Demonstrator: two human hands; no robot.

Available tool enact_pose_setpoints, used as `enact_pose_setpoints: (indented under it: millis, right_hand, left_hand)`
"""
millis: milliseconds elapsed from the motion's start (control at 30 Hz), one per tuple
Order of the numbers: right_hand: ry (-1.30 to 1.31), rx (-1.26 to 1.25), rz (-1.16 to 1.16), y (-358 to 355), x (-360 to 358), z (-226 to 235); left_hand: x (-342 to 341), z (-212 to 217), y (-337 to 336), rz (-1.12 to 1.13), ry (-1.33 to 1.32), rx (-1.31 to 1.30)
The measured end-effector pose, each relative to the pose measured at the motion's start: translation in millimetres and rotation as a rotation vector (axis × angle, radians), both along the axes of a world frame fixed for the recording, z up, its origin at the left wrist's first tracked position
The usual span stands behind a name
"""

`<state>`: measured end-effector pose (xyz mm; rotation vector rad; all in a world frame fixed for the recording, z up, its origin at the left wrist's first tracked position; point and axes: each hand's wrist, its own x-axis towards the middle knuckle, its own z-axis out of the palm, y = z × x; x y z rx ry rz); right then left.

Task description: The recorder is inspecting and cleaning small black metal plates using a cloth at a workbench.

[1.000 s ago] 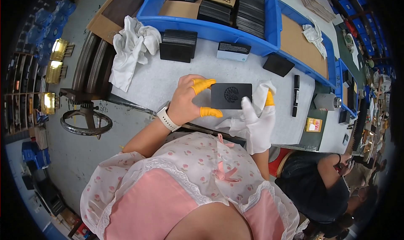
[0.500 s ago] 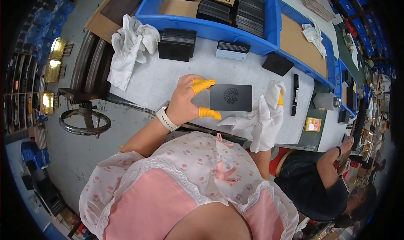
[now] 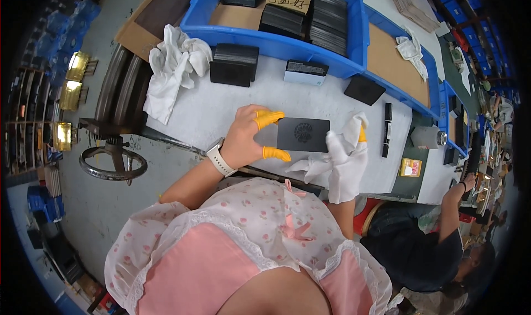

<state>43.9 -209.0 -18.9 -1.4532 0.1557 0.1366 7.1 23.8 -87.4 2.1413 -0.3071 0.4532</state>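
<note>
My left hand [image 3: 246,136] grips a black card [image 3: 299,135] by its left end, thumb and index finger in yellow finger cots. A round dark emblem marks the card's upper face. On my right hand [image 3: 347,163] is a loose white glove, with a bit of yellow showing near one finger. One gloved finger reaches the card's right edge, while another points up and apart from it. Loose white fabric hangs left of this hand, below the card. Beyond the hands stand a stack of black cards [image 3: 234,64] and a black-and-pale-blue box [image 3: 305,72].
Behind them is a blue bin [image 3: 271,41] holding several card stacks. A white glove [image 3: 168,72] lies at left; a black card [image 3: 364,90] and a black marker [image 3: 388,130] lie at right. Farther right are a bottle [image 3: 427,137], a small yellow box [image 3: 410,167] and a co-worker [image 3: 420,248].
My gloved right hand has turned, and one finger now overlaps the card's right edge. My left hand keeps its hold on the card. The co-worker's arm has reached farther forward.
</note>
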Motion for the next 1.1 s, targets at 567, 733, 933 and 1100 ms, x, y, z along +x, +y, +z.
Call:
enact_pose_setpoints:
  millis: [567,733,933,1100]
  right_hand:
    - [-0.065,-0.187,-0.270,-88,111,-86]
    - [-0.230,-0.217,-0.282,-119,125,-116]
    - [-0.421,-0.683,-0.445,-78,117,-111]
    - [-0.184,-0.645,-0.463,-57,99,-73]
  left_hand:
    - [7,-33,-4,0.107,0.145,0.097]
    - [10,-33,-5,0.099,0.129,0.134]
    - [0,-32,-1,0.092,0.198,0.121]
    - [-3,-31,-1,0.084,0.222,0.101]
